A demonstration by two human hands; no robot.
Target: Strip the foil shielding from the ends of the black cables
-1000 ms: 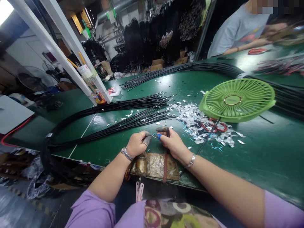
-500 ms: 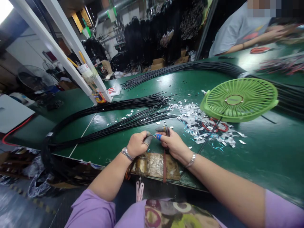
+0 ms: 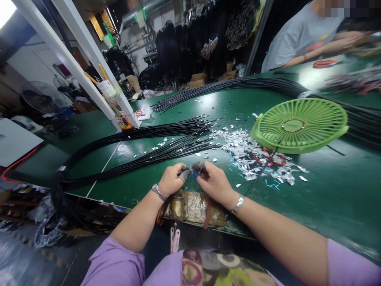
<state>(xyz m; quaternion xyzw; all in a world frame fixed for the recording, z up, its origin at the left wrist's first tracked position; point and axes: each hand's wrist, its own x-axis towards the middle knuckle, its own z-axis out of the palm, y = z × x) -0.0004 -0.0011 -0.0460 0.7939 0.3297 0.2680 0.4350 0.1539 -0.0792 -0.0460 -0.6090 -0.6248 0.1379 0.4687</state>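
Note:
My left hand [image 3: 172,179] and my right hand [image 3: 213,181] meet over the near edge of the green table [image 3: 312,190], fingertips pinched together on a thin cable end [image 3: 193,171] with a bit of blue at its tip. Grey finger covers sit on the pinching fingers. A dark tool is partly hidden under my right hand. Just beyond lies a long bundle of black cables [image 3: 166,149] with bared ends pointing right.
A green fan [image 3: 299,125] lies flat at the right beside a heap of foil and blue scraps [image 3: 253,153] and red scissors [image 3: 272,159]. A second cable bundle [image 3: 238,84] runs along the far side. Another person [image 3: 300,35] works at the far right. A taped pad [image 3: 193,206] sits at the table's edge.
My right hand has moved left and closed in on the left hand, so both sets of fingertips now pinch the cable end together. The tool is more hidden.

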